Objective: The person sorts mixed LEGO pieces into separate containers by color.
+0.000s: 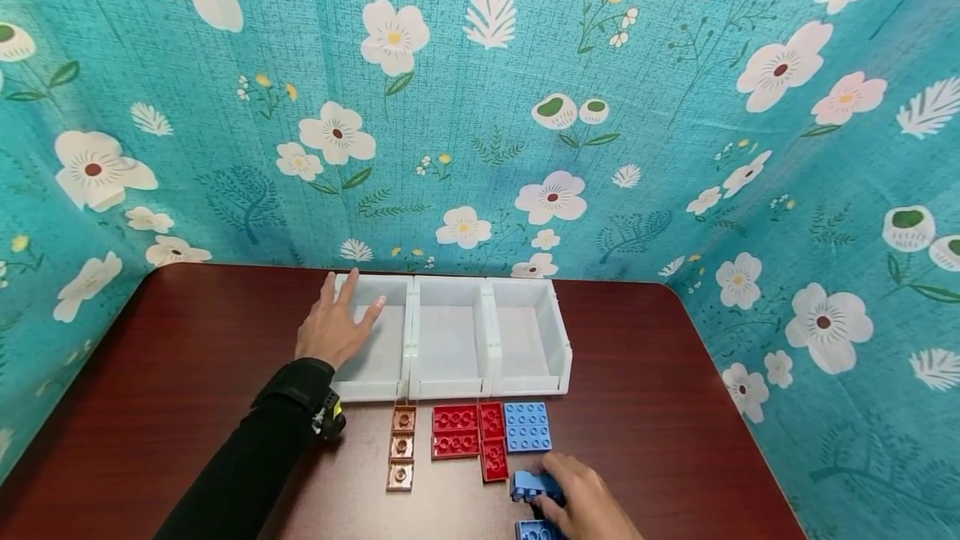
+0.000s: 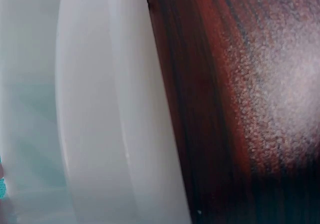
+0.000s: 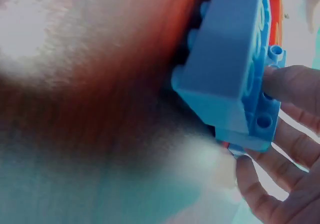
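Observation:
My right hand (image 1: 587, 497) pinches a blue toy building brick (image 1: 534, 485) between thumb and fingers, with the brick turned on its side near the table's front. Just below it lies another blue brick (image 1: 537, 530), partly cut off by the frame edge. A blue studded block (image 1: 527, 427) sits above the hand. In the right wrist view, the thumb (image 3: 295, 88) touches blue brickwork. My left hand (image 1: 335, 330), fingers spread, lies over the left wall of the left white bin (image 1: 378, 391); that bin's wall (image 2: 95, 103) fills much of the left wrist view.
Two more white bins, middle (image 1: 450, 388) and right (image 1: 564, 361), stand joined in the row. In front are several red bricks (image 1: 455, 430) and a column of three brown square bricks (image 1: 402, 446). The dark red table (image 1: 637, 373) meets a floral turquoise curtain (image 1: 465, 148).

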`<state>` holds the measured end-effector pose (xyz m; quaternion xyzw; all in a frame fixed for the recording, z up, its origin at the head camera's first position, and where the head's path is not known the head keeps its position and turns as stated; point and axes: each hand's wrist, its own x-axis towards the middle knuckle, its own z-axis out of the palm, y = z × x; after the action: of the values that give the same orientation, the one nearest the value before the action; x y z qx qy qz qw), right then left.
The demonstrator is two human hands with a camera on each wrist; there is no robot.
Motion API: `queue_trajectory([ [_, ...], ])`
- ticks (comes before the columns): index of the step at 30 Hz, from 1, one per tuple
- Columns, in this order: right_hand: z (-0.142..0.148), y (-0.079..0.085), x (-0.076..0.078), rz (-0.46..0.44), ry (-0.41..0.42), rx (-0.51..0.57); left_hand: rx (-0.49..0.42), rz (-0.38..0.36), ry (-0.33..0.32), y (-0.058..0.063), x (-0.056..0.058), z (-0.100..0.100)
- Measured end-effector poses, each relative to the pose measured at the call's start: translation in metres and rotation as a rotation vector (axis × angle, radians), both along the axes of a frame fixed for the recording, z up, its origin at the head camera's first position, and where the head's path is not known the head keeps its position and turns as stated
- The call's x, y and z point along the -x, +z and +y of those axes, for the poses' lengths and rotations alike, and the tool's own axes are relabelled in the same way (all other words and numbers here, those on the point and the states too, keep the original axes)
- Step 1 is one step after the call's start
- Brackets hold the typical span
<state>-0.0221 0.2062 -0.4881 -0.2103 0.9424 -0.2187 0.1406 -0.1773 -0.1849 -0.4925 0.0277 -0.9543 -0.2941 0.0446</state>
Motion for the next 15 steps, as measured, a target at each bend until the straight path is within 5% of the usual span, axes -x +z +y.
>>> queue_trajectory([
  [8,0.001,0.001,0.002,0.040,-0.014,-0.005,0.003,0.005,0.001,0.001,-0.001,0.000],
  [15,-0.004,-0.013,-0.002,0.394,0.004,0.004,-0.001,-0.003,0.005,0.001,-0.001,0.000],
])
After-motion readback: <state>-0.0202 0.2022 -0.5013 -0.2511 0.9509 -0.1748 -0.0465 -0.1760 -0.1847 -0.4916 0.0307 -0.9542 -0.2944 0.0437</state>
